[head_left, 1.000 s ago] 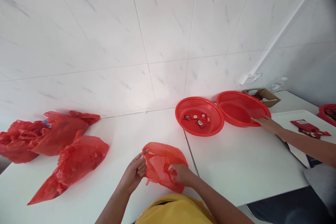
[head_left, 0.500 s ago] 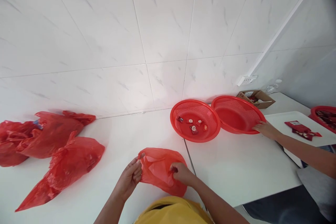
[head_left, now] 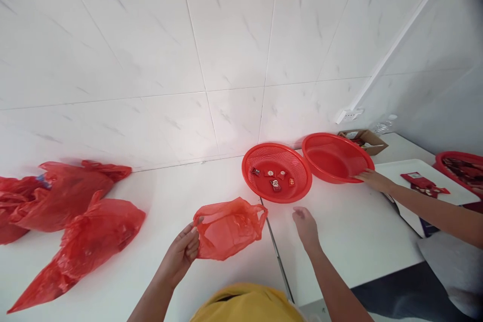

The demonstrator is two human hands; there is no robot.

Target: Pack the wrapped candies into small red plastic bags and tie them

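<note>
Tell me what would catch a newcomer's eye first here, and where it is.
The eye would likely go first to the red bag in the left hand, low in the middle. Behind it, slightly right, stands a red basket with small wrapped packets. More red bags crowd the left side of the table.

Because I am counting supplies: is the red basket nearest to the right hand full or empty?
Neither: five small packets lie in the basket, and much of its bottom shows bare.
</note>
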